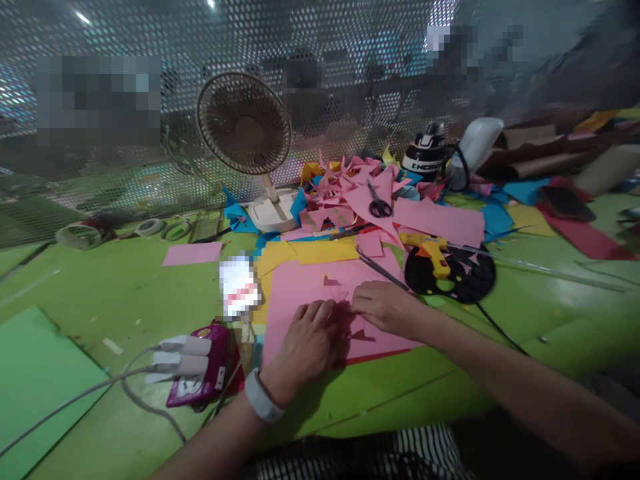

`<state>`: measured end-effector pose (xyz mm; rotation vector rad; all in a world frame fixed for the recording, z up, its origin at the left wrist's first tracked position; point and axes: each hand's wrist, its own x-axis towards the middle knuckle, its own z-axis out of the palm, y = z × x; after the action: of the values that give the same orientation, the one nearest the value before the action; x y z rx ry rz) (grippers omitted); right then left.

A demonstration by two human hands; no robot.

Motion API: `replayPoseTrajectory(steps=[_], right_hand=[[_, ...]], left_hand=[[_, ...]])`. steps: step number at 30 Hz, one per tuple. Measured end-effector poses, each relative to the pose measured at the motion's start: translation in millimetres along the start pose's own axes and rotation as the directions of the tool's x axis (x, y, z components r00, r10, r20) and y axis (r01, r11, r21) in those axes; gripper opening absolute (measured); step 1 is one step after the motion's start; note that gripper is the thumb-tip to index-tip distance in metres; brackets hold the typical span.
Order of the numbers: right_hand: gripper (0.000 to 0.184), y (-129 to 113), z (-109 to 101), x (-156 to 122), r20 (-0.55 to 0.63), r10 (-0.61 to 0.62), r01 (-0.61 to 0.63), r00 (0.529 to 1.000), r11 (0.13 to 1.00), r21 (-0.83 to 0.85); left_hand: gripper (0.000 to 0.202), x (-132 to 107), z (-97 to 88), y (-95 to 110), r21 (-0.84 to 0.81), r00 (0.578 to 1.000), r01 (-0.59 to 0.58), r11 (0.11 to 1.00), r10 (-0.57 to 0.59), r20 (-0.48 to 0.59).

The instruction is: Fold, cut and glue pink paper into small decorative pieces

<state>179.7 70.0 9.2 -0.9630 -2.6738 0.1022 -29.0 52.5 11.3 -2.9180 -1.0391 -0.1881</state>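
Note:
Above a large pink sheet of paper [295,293], my two hands meet at the fingertips. My left hand [313,340], with a pale band on its wrist, has bent fingers pressed together. My right hand [383,307] comes in from the right with its fingers curled in a pinch. What they hold between them is hidden and too small to make out. A small pink paper piece [336,292] shows just beyond the fingertips, and a darker pink triangle [360,333] lies just below my right hand. Strips of yellow paper [325,251] lie along the sheet's far edge.
A yellow glue gun [440,260] rests on a black round tray [480,273]. Black scissors [380,208] lie on piled pink scraps [340,193]. Also present are a desk fan [245,127], a bottle [424,160], a lit phone [240,285] and a purple power strip [203,373] with cables.

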Motion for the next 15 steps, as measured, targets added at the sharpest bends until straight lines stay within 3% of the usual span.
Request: replayPoseTrajectory(steps=[6,15], right_hand=[[0.013,1.8,-0.9,0.2,0.043,-0.055,0.058,0.998,0.996,-0.071],[0.011,-2.3,1.2,0.4,0.009,-0.013,0.014,1.0,0.994,-0.111]], left_hand=[[0.024,0.2,0.7,-1.4,0.018,1.0,-0.006,1.0,0.006,0.015],[0.025,1.3,0.8,0.3,0.062,1.0,-0.011,0.998,0.01,0.01]])
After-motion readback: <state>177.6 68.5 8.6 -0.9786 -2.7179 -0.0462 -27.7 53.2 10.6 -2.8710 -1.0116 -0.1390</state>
